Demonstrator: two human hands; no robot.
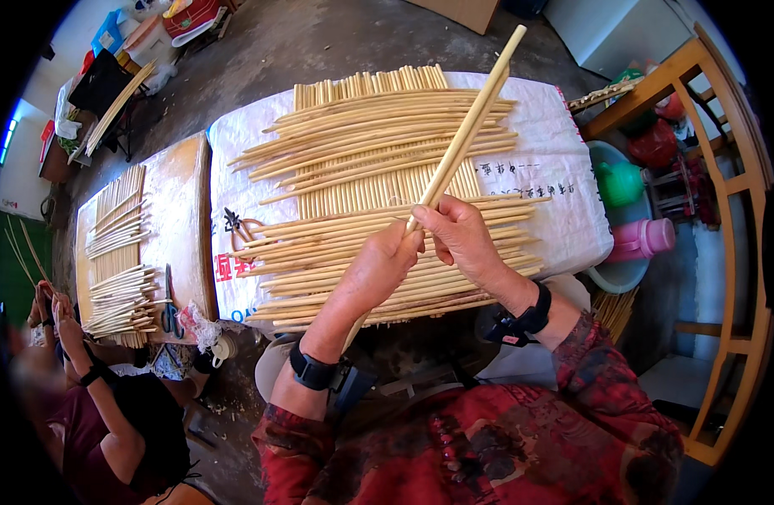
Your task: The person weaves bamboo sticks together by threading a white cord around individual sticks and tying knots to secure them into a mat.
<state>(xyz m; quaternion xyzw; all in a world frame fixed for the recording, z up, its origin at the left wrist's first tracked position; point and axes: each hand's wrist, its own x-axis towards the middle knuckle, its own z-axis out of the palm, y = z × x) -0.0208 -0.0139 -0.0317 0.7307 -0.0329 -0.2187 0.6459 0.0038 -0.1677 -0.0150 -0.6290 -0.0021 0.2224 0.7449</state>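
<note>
In front of my chest, both hands grip a pale peeled wooden stick (467,126) that slants up and away to the right; it looks doubled, perhaps two sticks side by side. My left hand (380,268) is closed round its lower part, and a thin end shows below by the wrist. Thumb and fingers of my right hand (464,241) pinch it just above. Under my hands lies a row of loose sticks (319,282) on the white-covered table (559,168). Farther back, more loose sticks (378,135) lie across a mat of upright sticks (340,198).
Dark-handled scissors (244,225) lie left of the sticks. A second table (176,202) on the left bears sticks and scissors (169,313); a co-worker (109,421) sits there holding thin sticks. A wooden frame (732,252) and a basin (612,279) with a pink jug stand at right.
</note>
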